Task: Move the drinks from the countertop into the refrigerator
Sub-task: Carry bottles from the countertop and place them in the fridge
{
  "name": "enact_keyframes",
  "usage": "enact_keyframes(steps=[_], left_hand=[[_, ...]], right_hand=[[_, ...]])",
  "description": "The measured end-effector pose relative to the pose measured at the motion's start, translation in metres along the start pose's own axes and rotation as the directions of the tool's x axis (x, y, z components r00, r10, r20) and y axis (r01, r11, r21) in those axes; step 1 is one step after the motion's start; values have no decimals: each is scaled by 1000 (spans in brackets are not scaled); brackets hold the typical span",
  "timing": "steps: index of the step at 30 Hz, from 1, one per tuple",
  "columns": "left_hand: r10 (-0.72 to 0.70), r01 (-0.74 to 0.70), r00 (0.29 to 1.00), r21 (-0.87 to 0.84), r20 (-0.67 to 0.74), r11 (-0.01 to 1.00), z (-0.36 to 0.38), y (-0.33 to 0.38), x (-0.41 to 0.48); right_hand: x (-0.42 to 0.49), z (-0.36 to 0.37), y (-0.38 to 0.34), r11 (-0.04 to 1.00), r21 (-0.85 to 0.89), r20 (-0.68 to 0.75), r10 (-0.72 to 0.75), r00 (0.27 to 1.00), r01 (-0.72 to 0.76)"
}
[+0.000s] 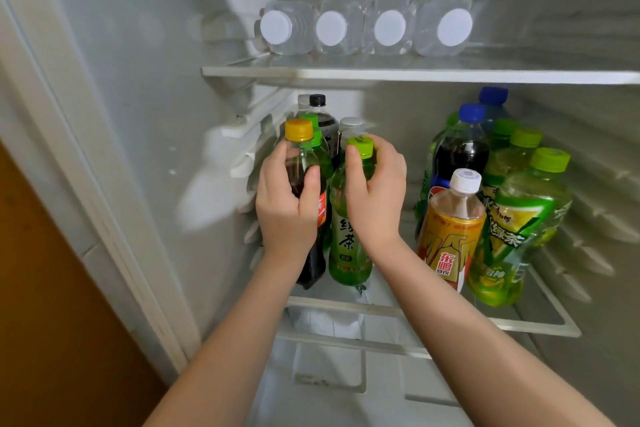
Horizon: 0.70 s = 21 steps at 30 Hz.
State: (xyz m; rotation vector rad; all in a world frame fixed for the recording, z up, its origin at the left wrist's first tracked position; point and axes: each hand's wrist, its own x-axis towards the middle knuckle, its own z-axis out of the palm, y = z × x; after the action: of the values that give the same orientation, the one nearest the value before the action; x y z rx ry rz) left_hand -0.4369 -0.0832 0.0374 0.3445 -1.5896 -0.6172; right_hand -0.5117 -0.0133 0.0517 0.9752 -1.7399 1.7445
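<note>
Left hand point(287, 198): fingers point(309, 185) wrapped round the shoulder of the cola bottle point(313, 263), thumb in front. Bottle has a yellow cap and is upright, long axis vertical, cap up.

Right hand point(375, 191): thumb alongside the neck of the green tea bottle point(349, 243), just under its green cap, other fingers curled behind. Also upright, cap up.

The two bottles stand just beside each other at the front left of the middle shelf point(381, 310) in the refrigerator point(138, 80). Can't tell whether their bases are touching it.

Behind them: a black-capped bottle point(320, 114) and more upright bottles.

Right side of the same shelf: orange-label bottle point(450, 229), blue-capped dark bottle point(460, 152) and green bottles point(512, 229), packed close.

Upper shelf point(381, 73): four water bottles point(330, 28) lying flat, white caps facing out.
</note>
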Motion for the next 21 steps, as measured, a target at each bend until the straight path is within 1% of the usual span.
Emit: enact_keyframes(steps=[2, 4, 6, 8, 10, 12, 14, 15, 16, 17, 19, 21], left_hand=[[0, 0, 1000, -2, 6, 1000, 0, -3, -3], [-39, 39, 999, -15, 13, 999, -2, -8, -11], [-57, 58, 998, -29, 38, 998, -4, -12, -19], [-45, 48, 997, -42, 70, 998, -6, -16, -22], [-50, 57, 993, -65, 104, 996, -9, -17, -24], [-85, 103, 983, -106, 160, 989, -14, -15, -32], [-127, 153, 975, -133, 185, 979, -22, -11, -45], [-124, 147, 977, -126, 175, 981, -27, -6, -53], [-89, 108, 983, -114, 159, 988, -33, 1, -60], [-25, 43, 988, -112, 152, 993, -38, 8, -67], [109, -79, 977, -160, 183, 984, -47, 21, -84], [172, -106, 951, -252, 256, 962, -54, 32, -106]], right_hand=[[-2, -1, -1, 1000, 2, 2, 10, 1000, -10], [-4, -3, -2, 1000, -16, 12, 8, 1000, -8], [-6, -5, -4, 998, -57, 47, -22, 999, 24], [-9, -10, -4, 995, -94, 82, -32, 996, 40], [-18, -16, -5, 992, -124, 77, -5, 997, 14], [-29, -25, -8, 986, -168, 55, 26, 998, -17], [-41, -41, -13, 984, -177, 36, 4, 999, 2], [-47, -51, -16, 985, -172, 36, -11, 999, 17], [-54, -63, -19, 985, -170, 39, -28, 999, 34], [-62, -75, -21, 983, -177, 39, -44, 998, 50], [-82, -102, -23, 973, -221, 36, -59, 998, 65], [-109, -132, -23, 952, -299, 36, -52, 998, 60]])
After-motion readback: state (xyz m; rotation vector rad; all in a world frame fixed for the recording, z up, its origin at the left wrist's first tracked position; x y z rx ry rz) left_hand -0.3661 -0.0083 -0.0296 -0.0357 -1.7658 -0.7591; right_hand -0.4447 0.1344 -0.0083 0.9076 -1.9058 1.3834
